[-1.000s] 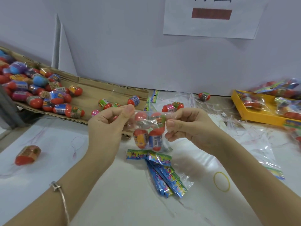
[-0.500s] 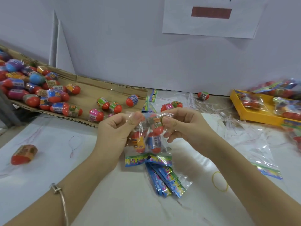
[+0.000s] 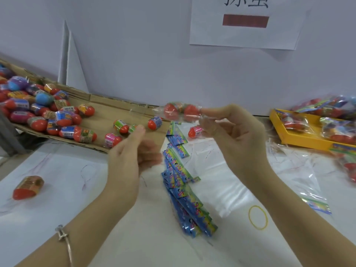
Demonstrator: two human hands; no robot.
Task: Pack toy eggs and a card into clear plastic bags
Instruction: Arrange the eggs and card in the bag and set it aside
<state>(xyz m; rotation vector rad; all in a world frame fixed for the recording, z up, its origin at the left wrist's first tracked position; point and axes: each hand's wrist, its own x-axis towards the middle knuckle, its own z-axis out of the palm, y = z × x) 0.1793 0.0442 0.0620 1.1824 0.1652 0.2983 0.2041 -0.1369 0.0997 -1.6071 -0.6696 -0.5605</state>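
head cam | R hand [image 3: 237, 132] raised, thumb + fingertips pinch end of clear plastic bag w/ red toy eggs [image 3: 180, 112], bag sideways in air | L hand [image 3: 133, 151] blurred, fingers loosely curled, I see nothing in it | blue-green printed cards [image 3: 183, 182] in row on white table [image 3: 57, 170] btw hands | loose multicolour plastic eggs [image 3: 65, 120] on brown cardboard flat [image 3: 107, 110], far left

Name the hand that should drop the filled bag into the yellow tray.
Right: the right hand pinches the filled bag, and the yellow tray lies on that side; the left hand looks empty.
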